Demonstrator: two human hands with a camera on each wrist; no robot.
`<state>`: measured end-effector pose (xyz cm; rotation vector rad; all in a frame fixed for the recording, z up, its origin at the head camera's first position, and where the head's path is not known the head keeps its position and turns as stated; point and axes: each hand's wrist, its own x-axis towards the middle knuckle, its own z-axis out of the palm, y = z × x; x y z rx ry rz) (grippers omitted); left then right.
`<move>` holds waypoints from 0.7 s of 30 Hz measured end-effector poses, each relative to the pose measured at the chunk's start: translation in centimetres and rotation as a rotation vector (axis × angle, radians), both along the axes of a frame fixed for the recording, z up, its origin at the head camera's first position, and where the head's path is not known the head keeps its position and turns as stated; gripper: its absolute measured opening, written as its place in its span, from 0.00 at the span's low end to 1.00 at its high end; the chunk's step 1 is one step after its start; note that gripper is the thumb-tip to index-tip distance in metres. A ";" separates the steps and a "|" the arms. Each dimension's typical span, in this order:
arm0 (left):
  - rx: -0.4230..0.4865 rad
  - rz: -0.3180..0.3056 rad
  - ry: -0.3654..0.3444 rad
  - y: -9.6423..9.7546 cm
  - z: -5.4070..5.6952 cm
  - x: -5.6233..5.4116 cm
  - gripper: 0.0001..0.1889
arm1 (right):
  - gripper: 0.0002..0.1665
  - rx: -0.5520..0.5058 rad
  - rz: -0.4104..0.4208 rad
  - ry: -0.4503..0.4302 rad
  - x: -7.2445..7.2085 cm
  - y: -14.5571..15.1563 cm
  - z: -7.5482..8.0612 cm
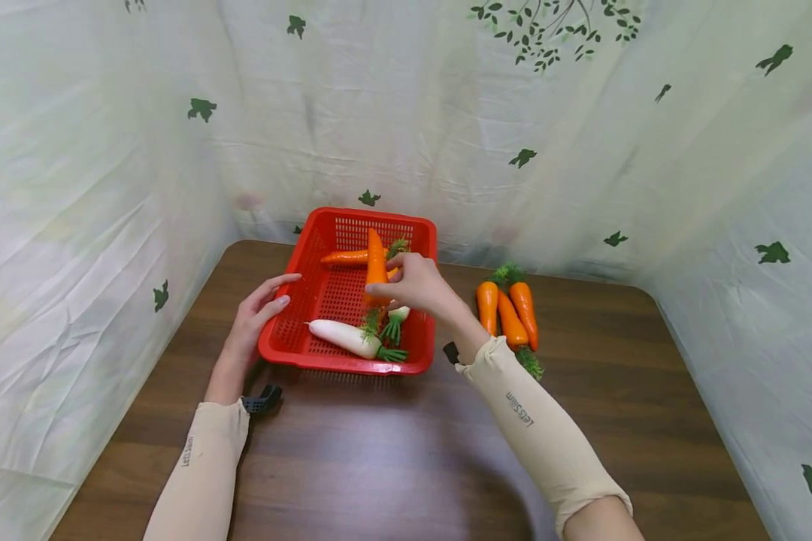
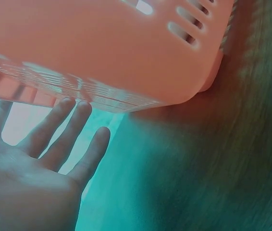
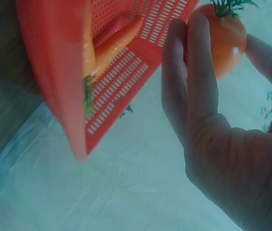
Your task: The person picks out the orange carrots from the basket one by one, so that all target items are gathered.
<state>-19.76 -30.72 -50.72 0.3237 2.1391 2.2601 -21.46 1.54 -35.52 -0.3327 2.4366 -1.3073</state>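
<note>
The right grip (image 1: 419, 284) pinched a carrot (image 1: 376, 261) between thumb and fingers near its leafy end, over the basket (image 1: 345, 366), best kept clear of the radishes (image 1: 341, 336) inside, while the left grip (image 1: 252, 315), fingers extended, seemed well placed to steady the basket's left side.

Site is screened off; whether home, workshop or lab cannot be determined. Pale, leaf-printed fabric (image 1: 413, 113) hangs along the far, left and right edges of a wood-grain worktop (image 1: 352, 466).
</note>
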 end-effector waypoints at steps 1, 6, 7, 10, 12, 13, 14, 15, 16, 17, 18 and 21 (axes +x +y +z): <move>0.000 0.000 0.000 0.0 0.0 0.0 0.26 | 0.37 -0.003 -0.008 0.017 0.1 0.4 -0.1; -0.001 -0.001 0.000 0.1 0.0 0.1 0.26 | 0.35 -0.007 -0.055 0.094 0.6 2.4 -0.6; -0.002 0.000 0.000 0.1 0.0 0.1 0.26 | 0.35 -0.015 -0.069 0.099 0.7 2.8 -0.7; 0.000 -0.001 -0.005 0.1 0.0 0.1 0.25 | 0.34 -0.020 -0.116 0.119 1.0 4.3 -1.0; 0.000 -0.001 -0.007 0.1 0.0 0.1 0.25 | 0.34 -0.037 -0.140 0.115 1.1 5.3 -1.2; 0.000 0.000 -0.006 0.1 0.1 0.1 0.25 | 0.34 -0.039 -0.148 0.116 1.1 5.8 -1.3; 0.001 0.002 -0.006 0.1 0.1 0.1 0.25 | 0.34 -0.044 -0.155 0.114 1.1 6.4 -1.5; 0.001 0.004 -0.005 0.1 0.1 0.1 0.25 | 0.35 -0.053 -0.162 0.108 1.1 6.9 -1.6; 0.002 0.006 -0.004 0.1 0.1 0.1 0.25 | 0.35 -0.067 -0.169 0.100 1.0 7.5 -1.9; 0.002 0.007 -0.003 0.1 0.1 0.1 0.25 | 0.35 -0.080 -0.175 0.091 1.0 8.1 -2.0; 0.004 0.008 -0.004 0.1 0.1 0.1 0.25 | 0.35 -0.080 -0.184 0.088 1.0 8.7 -2.2; 0.000 0.010 -0.008 0.1 0.1 0.2 0.26 | 0.36 -0.087 -0.207 0.073 1.0 10.8 -3.0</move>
